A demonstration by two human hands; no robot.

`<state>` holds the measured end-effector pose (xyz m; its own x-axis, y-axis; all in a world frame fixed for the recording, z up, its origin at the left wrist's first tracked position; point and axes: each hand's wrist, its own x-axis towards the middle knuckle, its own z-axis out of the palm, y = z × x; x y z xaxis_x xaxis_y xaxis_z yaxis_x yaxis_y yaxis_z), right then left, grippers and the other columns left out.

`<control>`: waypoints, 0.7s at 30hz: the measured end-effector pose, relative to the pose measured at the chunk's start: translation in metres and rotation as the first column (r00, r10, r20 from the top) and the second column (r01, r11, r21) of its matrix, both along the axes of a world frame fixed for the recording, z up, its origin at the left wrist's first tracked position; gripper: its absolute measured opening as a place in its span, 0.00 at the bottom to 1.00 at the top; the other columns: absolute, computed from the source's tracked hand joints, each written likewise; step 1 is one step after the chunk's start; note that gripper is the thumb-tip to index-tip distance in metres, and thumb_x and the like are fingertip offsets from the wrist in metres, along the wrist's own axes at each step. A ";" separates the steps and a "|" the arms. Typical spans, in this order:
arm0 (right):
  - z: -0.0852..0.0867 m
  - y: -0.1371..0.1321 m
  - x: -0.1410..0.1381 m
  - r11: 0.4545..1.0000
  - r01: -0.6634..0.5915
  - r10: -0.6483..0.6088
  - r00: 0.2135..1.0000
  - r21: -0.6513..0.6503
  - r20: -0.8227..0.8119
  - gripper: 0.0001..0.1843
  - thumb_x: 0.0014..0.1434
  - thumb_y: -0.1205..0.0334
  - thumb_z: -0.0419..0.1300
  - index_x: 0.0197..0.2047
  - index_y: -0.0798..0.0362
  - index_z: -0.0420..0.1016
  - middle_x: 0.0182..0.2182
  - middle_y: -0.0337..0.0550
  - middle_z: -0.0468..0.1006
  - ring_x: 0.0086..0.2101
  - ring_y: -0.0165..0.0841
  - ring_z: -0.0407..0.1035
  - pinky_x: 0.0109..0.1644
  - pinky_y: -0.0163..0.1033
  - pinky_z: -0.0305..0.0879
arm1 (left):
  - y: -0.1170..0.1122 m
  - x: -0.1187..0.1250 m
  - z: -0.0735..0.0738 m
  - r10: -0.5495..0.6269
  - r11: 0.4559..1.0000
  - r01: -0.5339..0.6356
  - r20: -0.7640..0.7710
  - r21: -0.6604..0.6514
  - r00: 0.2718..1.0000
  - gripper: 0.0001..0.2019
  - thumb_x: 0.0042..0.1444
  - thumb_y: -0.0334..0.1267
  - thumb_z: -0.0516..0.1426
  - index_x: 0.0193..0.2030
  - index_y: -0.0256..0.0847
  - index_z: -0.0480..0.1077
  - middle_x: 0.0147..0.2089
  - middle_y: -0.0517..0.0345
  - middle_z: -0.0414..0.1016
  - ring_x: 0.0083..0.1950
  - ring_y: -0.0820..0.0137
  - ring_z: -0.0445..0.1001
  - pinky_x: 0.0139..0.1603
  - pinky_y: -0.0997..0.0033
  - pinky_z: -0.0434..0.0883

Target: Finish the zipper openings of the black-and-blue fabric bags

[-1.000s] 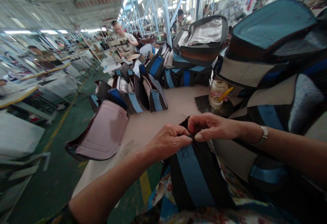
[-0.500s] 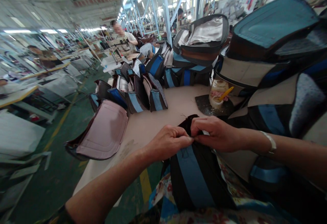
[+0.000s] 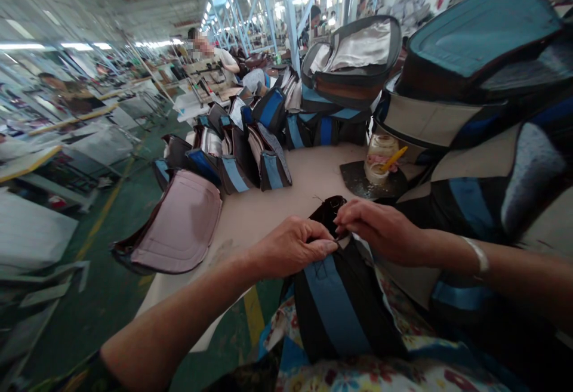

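A black fabric bag with a blue stripe (image 3: 338, 305) lies across my lap, its upper edge raised towards the table. My left hand (image 3: 298, 246) pinches that edge just above the stripe, thumb and forefinger together. Close by on the right, my right hand (image 3: 380, 228) has its fingers curled and pressed together at the same edge, the fingertips partly hiding the fabric. Between and behind the hands the dark inside of the bag shows, with a few loose threads at its far tip. A light band circles my right wrist.
A glass jar (image 3: 380, 159) with a yellow-handled tool stands on a dark mat (image 3: 353, 182). Large stacked bags (image 3: 478, 40) crowd the right side. Several small striped bags (image 3: 273, 168) and a pink-lined bag (image 3: 179, 222) sit on the table (image 3: 313, 168). A person (image 3: 224, 61) sits beyond.
My right hand's fingers have lifted and shifted slightly along the bag's edge, and the edge between the hands is more exposed. My left hand keeps its pinch. The view has shifted slightly.
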<state>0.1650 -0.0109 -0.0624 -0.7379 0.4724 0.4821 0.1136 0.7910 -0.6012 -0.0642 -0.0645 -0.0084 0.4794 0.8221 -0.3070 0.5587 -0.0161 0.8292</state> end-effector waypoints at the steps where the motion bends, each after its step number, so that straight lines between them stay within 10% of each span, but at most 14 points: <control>1: 0.003 0.002 -0.001 0.990 0.008 -0.006 1.000 -0.139 0.008 0.09 0.70 0.65 0.48 0.48 0.54 0.67 0.40 0.48 0.74 0.40 0.32 0.70 0.44 0.38 0.68 | -0.001 0.002 0.001 0.002 1.000 -0.002 -0.021 0.022 1.000 0.14 0.60 0.45 0.55 0.34 0.36 0.75 0.25 0.65 0.61 0.27 0.76 0.56 0.26 0.75 0.53; 9: 0.049 0.031 -0.016 0.850 -0.350 0.461 0.856 -0.394 0.233 0.17 0.69 0.57 0.52 0.32 0.59 0.72 0.31 0.40 0.66 0.32 0.26 0.61 0.38 0.33 0.59 | -0.005 0.011 0.007 -0.054 0.926 0.126 -0.206 0.355 0.977 0.10 0.59 0.35 0.54 0.27 0.38 0.64 0.24 0.65 0.62 0.26 0.77 0.59 0.28 0.73 0.54; 15: 0.051 0.046 -0.025 0.739 -0.359 0.582 0.766 -0.570 0.272 0.17 0.67 0.55 0.54 0.33 0.60 0.72 0.30 0.37 0.63 0.31 0.26 0.58 0.35 0.31 0.58 | -0.004 0.011 0.008 -0.091 0.868 0.237 -0.330 0.437 0.940 0.09 0.62 0.36 0.53 0.29 0.39 0.62 0.26 0.64 0.64 0.26 0.75 0.59 0.29 0.71 0.53; 21: 0.050 0.040 -0.025 0.838 -0.432 0.538 0.762 -0.334 0.362 0.10 0.64 0.65 0.54 0.33 0.59 0.71 0.30 0.40 0.66 0.31 0.27 0.61 0.36 0.32 0.59 | -0.003 0.009 0.008 -0.079 0.894 0.217 -0.338 0.393 0.938 0.08 0.61 0.38 0.53 0.32 0.38 0.65 0.29 0.61 0.66 0.29 0.74 0.59 0.30 0.71 0.53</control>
<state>0.1398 0.0293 -0.0123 -0.9989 0.0462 -0.0053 0.0347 0.6646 -0.7464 -0.0557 -0.0673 0.0001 0.5446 0.8325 -0.1018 0.7454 -0.4247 0.5138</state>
